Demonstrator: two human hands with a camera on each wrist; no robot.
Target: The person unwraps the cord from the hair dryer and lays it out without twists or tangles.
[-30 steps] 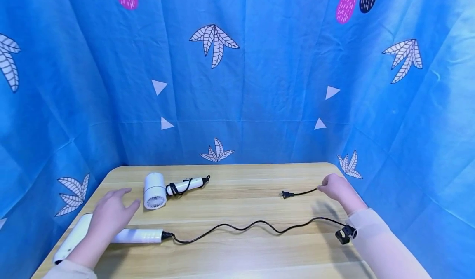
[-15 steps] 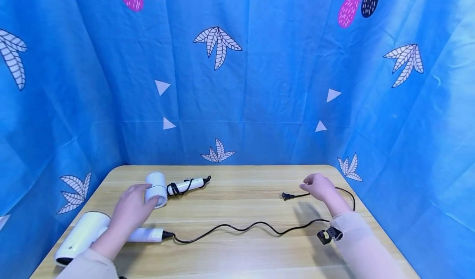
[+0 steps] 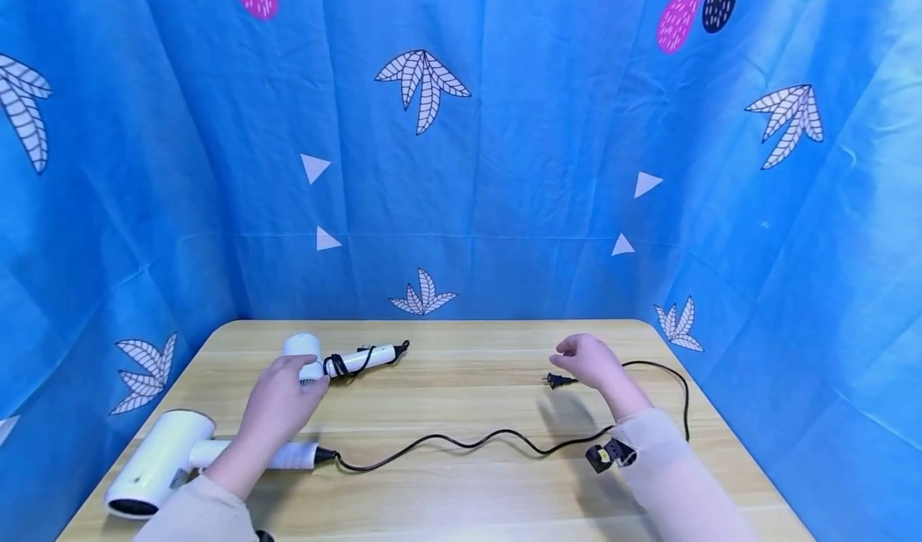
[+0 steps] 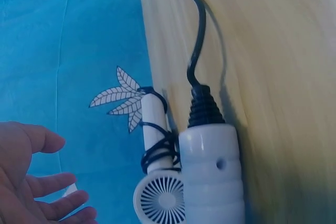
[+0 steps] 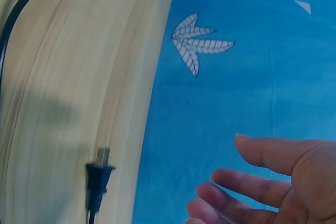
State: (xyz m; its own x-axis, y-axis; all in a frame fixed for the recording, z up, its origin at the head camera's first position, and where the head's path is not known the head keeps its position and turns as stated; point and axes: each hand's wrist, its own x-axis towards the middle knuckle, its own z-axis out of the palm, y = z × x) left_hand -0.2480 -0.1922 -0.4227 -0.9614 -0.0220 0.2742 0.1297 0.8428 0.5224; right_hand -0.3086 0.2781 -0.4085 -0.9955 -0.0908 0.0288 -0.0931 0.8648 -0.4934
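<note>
My left hand [image 3: 279,402] hovers over the handle of a large white hair dryer [image 3: 162,458] at the table's left front. Its relaxed fingers are apart and hold nothing in the left wrist view. Beyond it lies a small white hair dryer [image 3: 302,344], partly hidden by that hand in the head view. A black cord is wound round its handle [image 4: 153,135]. My right hand [image 3: 589,362] is above the cord close to the black two-pin plug [image 3: 558,381]. In the right wrist view its fingers are loosely bent and grip nothing; the plug [image 5: 97,182] lies apart from them.
The large dryer's black cord [image 3: 461,444] snakes across the wooden table [image 3: 446,502], loops at the right and ends in the plug. Blue patterned cloth [image 3: 468,166] hangs behind the table and along both sides.
The right hand has let go of the cord and moved left towards the plug. My left hand has moved right, from over the large dryer's body to its handle, in front of the small dryer.
</note>
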